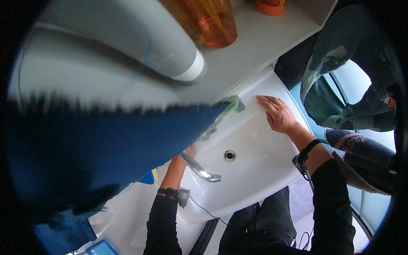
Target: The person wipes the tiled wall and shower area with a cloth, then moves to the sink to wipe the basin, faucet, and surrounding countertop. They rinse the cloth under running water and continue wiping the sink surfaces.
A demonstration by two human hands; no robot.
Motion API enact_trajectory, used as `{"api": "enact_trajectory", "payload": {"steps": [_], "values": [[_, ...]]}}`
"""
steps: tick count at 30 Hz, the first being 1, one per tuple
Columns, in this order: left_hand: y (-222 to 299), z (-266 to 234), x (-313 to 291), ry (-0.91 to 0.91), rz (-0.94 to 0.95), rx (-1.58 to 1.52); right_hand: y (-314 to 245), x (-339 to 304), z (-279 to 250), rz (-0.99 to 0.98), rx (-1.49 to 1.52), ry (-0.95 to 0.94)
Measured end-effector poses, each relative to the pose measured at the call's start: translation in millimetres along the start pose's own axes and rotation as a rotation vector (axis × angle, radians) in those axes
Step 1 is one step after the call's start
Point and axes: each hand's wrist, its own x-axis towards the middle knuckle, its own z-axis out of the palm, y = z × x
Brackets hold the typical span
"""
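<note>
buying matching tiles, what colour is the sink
The sink is white, clearest in the head view.

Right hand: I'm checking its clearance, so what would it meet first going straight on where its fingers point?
Probably the crumpled green item at the back of the sink, left of the right hand, though depth is unclear.

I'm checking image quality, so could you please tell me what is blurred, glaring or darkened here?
Head view: the blue cloth has a blurred upper edge; the right hand looks clearer; the faucet carries bright highlights; the pale panel behind the green towel looks washed out; the corners fall to black.
</note>
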Motion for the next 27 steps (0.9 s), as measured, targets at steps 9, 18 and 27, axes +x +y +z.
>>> {"api": "enact_trajectory", "payload": {"steps": [9,18,27], "values": [[1.5,3.4,-14.3,0.162,0.031,-0.212,1.5,-0.8,3.9,0.037,-0.040,-0.013],[32.4,-28.2,51.6,-0.073,0.148,-0.362,3.4,-1.1,6.3,0.053,-0.084,-0.040],[24.5,-16.0,27.4,0.018,0.106,-0.103,4.9,-2.1,7.3,0.047,-0.082,-0.032]]}}
